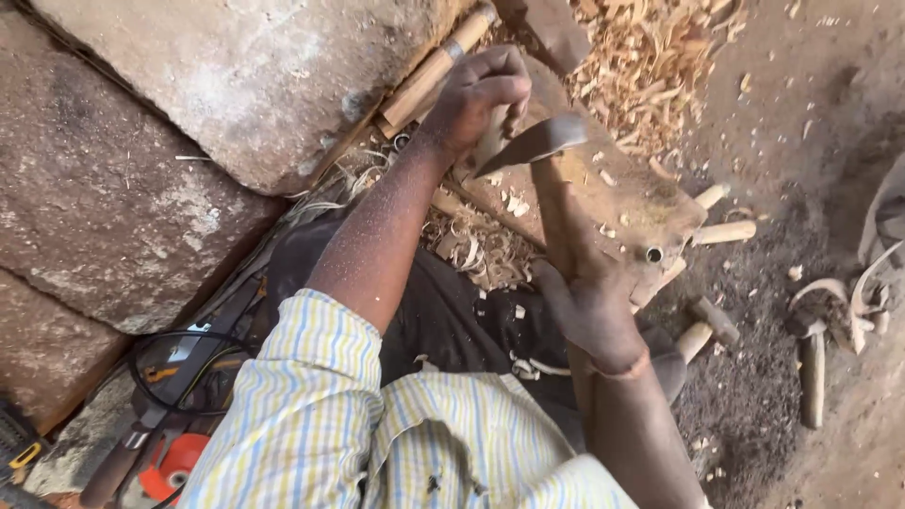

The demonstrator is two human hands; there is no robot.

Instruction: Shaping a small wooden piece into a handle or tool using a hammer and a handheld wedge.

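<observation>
Large rough grey-brown stone blocks [141, 170] fill the upper left of the frame; at the lower left a round orange plastic object [170, 462] and black cables are seen beside a dark-handled tool lying on the ground; a pale wooden stick with a metal ring [429, 75] leans against the stone at top centre. The left hand [481, 99], reaching up from a yellow-and-blue striped sleeve, is curled shut around a small pale piece of wood [492, 141], which is pressed down onto a worn brown wooden chopping block [613, 188] in the upper middle of the frame. The right hand [589, 306], at centre, is closed tightly around the brown wooden handle of a hatchet with a dull grey metal blade [537, 141]; the blade's edge is held just beside the gripped piece, whether touching cannot be told. Curled pale wood shavings [650, 57] are heaped at the top; short cut wooden pegs [724, 232] are scattered on the dark earthen floor to the right.
</observation>
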